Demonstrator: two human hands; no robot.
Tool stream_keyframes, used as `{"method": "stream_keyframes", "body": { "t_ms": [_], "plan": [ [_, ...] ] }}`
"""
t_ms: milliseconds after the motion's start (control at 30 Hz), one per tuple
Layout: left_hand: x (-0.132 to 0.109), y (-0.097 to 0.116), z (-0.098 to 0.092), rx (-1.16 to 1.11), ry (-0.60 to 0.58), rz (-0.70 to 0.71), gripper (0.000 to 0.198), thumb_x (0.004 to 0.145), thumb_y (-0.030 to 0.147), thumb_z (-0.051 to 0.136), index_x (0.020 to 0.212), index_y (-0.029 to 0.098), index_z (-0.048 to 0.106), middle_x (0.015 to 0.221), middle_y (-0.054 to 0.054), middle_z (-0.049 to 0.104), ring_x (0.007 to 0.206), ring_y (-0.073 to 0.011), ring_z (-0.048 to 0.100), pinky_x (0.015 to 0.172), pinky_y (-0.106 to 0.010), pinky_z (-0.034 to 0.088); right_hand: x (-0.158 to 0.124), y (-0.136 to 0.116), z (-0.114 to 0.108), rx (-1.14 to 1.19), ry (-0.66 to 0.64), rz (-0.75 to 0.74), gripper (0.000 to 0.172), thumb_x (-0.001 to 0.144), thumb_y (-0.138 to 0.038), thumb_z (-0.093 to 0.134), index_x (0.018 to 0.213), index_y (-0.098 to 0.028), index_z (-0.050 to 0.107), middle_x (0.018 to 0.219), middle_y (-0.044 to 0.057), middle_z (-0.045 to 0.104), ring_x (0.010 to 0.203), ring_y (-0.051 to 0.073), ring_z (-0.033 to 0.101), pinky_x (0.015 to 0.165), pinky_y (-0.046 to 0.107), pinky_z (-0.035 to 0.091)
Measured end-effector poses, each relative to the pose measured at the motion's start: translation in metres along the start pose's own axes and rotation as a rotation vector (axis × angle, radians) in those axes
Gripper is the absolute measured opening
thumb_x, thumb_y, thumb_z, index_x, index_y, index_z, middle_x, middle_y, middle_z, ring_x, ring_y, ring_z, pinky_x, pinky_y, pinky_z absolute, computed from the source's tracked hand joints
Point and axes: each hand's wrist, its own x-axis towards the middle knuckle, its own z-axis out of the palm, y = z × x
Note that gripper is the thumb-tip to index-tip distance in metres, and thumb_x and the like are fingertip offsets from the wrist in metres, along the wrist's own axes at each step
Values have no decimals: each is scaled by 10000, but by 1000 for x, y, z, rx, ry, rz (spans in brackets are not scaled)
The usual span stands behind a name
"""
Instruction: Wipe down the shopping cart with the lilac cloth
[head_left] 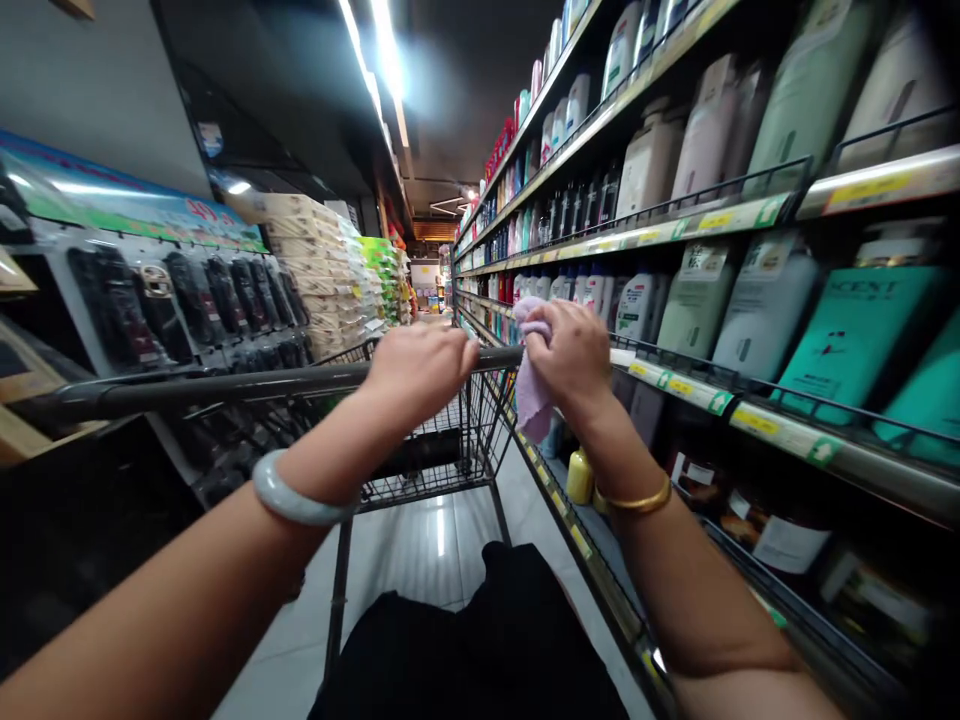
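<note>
Gripping the smooth round cart handle [247,385], the left hand [416,368] is curled shut around it, the right hand [574,352] beside it bunches a soft lilac cloth [531,395] against the bar's end, above the wire-mesh basket [442,445], beside shelves [780,430] of rounded plastic bottles.

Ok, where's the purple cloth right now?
In the head view the purple cloth sits just right of centre, clutched in the right hand against the right end of the cart handle, beside the left hand gripping the bar.
</note>
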Motion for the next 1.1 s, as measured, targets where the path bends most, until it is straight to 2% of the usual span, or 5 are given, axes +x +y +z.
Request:
{"method": "stream_keyframes", "body": {
  "t_ms": [267,600,800,967,1100],
  "plan": [
    [-27,-63,-8,76,-289,-261,860,965,582,55,962,126,784,1023,-257,751,932,-373,698,691,-397,420,24,-23,8,255,-384,-67,177,786,-187,637,942,-222,713,969,17,692,923,188,582,938,360,459],
    [-35,-44,-11,46,-213,-350,761,962,437,130,1055,47,777,1086,-287,737,1030,-398,699,726,-422,474,13,-54,13,106,-434,-209,249,883,-244,546,1081,-221,696,1151,68,699,1009,227,605,928,380,467],
    [-32,-40,-10,28,-218,-423,676,965,394,192,1079,77,778,1118,-248,744,1062,-387,695,780,-429,512,25,-45,-2,-210,-504,186,362,934,-311,426,1165,-190,677,1112,134,728,935,277,651,802,403,473],
    [-37,-37,-15,55,-206,-410,658,986,395,205,1061,85,780,1083,-233,753,1052,-353,709,802,-394,507,6,-65,-1,-121,-467,-257,365,945,-367,458,1217,-225,655,1238,102,696,1073,268,627,867,373,465],
    [-40,-34,-18,61,-204,-397,666,989,390,190,1048,99,786,1066,-227,757,1034,-349,713,774,-397,504,18,-62,-6,-214,-548,90,424,983,-431,383,1221,-213,659,1143,122,737,955,274,662,785,373,475]
  ]
}}
